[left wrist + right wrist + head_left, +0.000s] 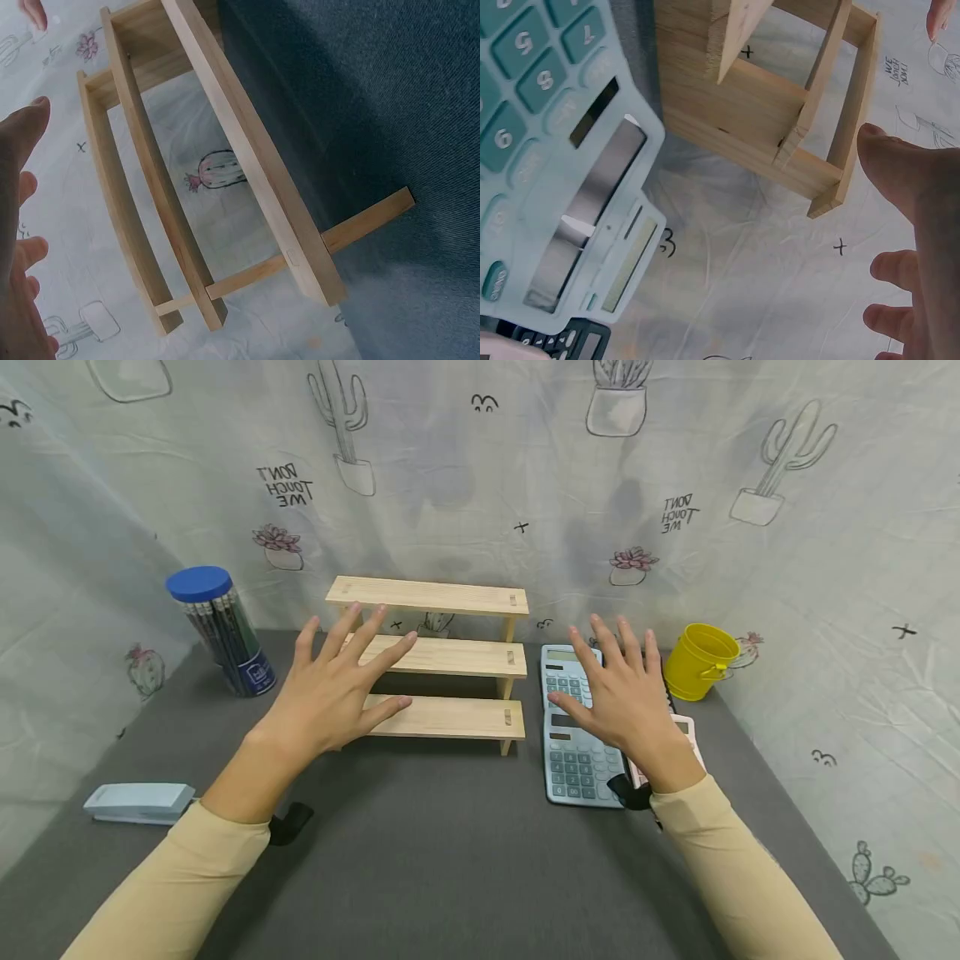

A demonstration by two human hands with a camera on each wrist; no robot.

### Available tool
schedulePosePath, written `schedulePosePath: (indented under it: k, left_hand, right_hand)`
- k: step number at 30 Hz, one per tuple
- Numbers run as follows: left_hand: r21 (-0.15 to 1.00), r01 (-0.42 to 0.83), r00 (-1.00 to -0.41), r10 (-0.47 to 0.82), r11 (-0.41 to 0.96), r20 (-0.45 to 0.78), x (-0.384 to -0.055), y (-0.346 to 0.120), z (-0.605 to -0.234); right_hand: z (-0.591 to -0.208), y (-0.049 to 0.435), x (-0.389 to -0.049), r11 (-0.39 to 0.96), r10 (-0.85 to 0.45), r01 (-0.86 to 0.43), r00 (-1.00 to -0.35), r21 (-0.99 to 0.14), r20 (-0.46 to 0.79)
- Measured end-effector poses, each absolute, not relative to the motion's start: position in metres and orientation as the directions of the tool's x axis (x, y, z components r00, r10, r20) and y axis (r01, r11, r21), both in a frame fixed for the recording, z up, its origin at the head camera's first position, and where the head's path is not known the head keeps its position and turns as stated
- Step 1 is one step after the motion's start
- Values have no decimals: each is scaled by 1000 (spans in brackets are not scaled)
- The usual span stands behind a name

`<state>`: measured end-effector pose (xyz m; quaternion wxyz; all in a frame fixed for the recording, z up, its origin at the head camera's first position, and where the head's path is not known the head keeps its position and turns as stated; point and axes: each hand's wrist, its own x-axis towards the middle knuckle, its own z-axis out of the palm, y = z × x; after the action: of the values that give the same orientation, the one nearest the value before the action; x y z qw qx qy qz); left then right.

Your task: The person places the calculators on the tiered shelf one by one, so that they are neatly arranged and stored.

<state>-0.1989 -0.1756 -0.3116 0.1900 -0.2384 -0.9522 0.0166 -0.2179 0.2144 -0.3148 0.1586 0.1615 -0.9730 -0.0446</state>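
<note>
My left hand [333, 681], fingers spread, hovers before the left part of a three-step wooden shelf [442, 717] and holds nothing. The shelf fills much of the left wrist view too, apart from the fingers. My right hand [621, 697] is spread the same way above two light-blue calculators [573, 768] that lie one behind the other. Beneath that wrist, partly hidden, is a pink calculator [684, 725]. In the right wrist view a black calculator [585, 341] shows beside the pink one. Whether the right hand touches any calculator is not plain, but its fingers look raised.
At the back left stands a clear tub of pencils [228, 639] with a blue lid. A light-blue stapler-like object [141, 802] lies at the left, partly behind the forearm. A small yellow bucket [701, 662] stands at the back right. Printed cloth [465, 485] hangs behind the grey table [465, 860].
</note>
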Motion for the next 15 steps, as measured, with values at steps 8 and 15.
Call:
schedulePosePath:
  k: [8,15]
  left_hand:
    - [-115,437,-827,449,892,340,-198,-182,-312]
    - [-80,446,-825,445,891,350,-194,-190,-319]
  right_hand:
    - [-319,225,-213,946,-323,-303,-891,113,318]
    - [-321,237,-205,945,-327,-316,-886,88,329]
